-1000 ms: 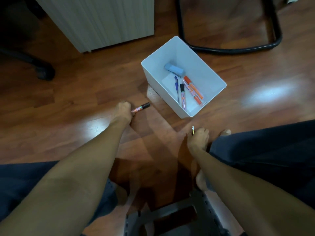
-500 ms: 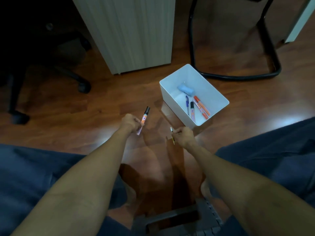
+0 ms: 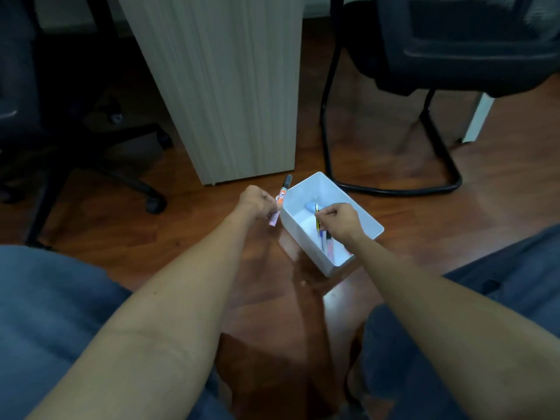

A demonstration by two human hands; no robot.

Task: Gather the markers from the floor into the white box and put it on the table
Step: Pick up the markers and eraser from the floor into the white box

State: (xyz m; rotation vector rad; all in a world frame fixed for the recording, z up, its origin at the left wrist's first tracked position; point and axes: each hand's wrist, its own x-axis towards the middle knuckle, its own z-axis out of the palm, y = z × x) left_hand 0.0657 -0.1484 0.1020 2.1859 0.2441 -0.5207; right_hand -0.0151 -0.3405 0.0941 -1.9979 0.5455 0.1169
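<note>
Fingers of the left hand [image 3: 254, 200] pinch an orange, black-capped marker [image 3: 280, 201], tilted, just outside the white box [image 3: 357, 207]. Right hand [image 3: 341, 219], fist-like, grips a thin yellow-black pen [image 3: 317, 218] above the box interior. Both forearms extend forward. Box: smooth rectangular plastic, resting on glossy wooden floor [image 3: 212, 247].

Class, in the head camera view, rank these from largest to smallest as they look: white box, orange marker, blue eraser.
1. white box
2. orange marker, in the left hand
3. blue eraser, partly hidden, so its size is less sure
</note>
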